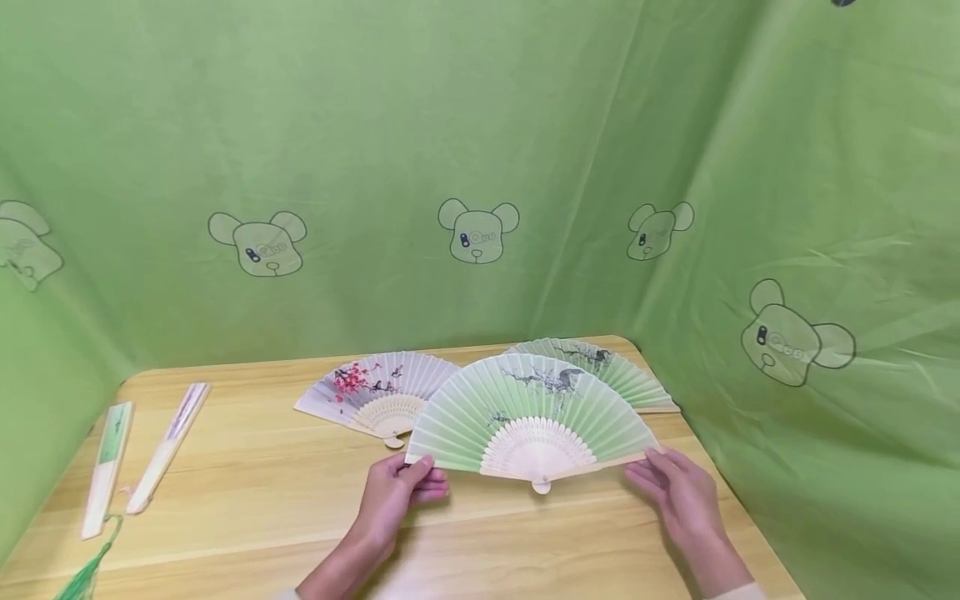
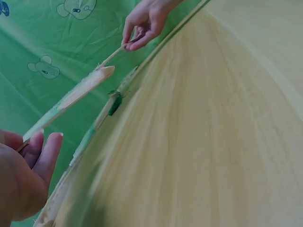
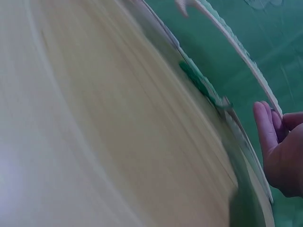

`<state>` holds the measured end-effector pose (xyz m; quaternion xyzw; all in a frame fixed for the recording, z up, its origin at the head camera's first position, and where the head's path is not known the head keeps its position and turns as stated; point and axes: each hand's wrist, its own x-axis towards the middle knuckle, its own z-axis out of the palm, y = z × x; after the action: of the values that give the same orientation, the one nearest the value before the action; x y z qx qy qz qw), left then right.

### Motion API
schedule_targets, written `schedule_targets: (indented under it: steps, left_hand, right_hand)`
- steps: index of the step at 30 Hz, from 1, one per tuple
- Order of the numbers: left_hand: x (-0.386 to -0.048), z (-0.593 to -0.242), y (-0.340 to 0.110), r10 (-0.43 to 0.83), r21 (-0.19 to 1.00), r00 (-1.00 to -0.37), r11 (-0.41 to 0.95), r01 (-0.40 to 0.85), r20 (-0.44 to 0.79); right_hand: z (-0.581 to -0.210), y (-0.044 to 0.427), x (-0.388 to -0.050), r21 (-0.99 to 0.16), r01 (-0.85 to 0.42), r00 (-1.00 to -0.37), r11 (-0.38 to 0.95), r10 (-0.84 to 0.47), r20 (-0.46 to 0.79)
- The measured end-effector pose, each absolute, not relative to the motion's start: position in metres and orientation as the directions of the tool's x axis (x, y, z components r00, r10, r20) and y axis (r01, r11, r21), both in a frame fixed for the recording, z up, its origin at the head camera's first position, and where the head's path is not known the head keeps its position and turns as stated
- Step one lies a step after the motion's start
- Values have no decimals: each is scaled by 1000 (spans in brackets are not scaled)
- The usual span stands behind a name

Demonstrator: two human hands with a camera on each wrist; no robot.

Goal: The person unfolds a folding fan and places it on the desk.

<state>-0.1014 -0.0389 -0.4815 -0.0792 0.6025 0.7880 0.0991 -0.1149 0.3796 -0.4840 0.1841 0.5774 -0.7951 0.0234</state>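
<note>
Spanning both hands: a pale green folding fan [image 1: 536,396] with a dark branch print, raised clear of the wooden surface [image 1: 285,517], its pivot toward the person and its leaf arching away.
Fan's opening: seemingly complete, judging by the wide, evenly pleated leaf; this fan does not rest on the surface.
Fans' tally: three spread, counting the raised one; two folded, with neither hand on them, so the opening looks partly done.
Left hand [image 1: 390,500]: pinches the fan's left end between thumb and fingers, the outer fingers reaching loosely past the edge.
Right hand [image 1: 684,492]: pinches the opposite end likewise; the fan lies between the hands, its pivot midway and untouched.
Behind the raised fan: a plum-blossom fan [image 1: 382,387] at left and a darker green fan [image 1: 626,375] at right, both spread and partly hidden.
Far left: a folded green fan [image 1: 108,467] with a green tassel [image 1: 86,575], beside a folded pale fan [image 1: 168,446].
Backdrop: green cloth [image 1: 375,125] with bear-head outlines [image 1: 478,237].
</note>
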Motion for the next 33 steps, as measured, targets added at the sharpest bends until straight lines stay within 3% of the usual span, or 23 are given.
schedule_targets:
  steps: [5,13,21,28,33]
  left_hand:
    - [-104,-487,-38,4,929,-963,-261,-261,-269]
    - [-107,-496,-39,97,953,-961,-133,-272,-260]
    - [-106,-502,-35,124,972,-964,18,-233,-233]
    - [-109,-506,-30,184,963,-972,252,-99,-148]
    - [-110,-505,-25,224,942,-968,335,-36,-116]
  right_hand:
    - [-486,399,-115,-928,272,-932,-256,169,-320]
    - [-491,420,-116,-931,357,-919,81,208,-334]
    - [-489,445,-111,-812,377,-926,447,178,-332]
    - [-481,463,-108,-750,348,-930,562,107,-351]
    - [-477,476,-101,-708,336,-920,622,54,-389]
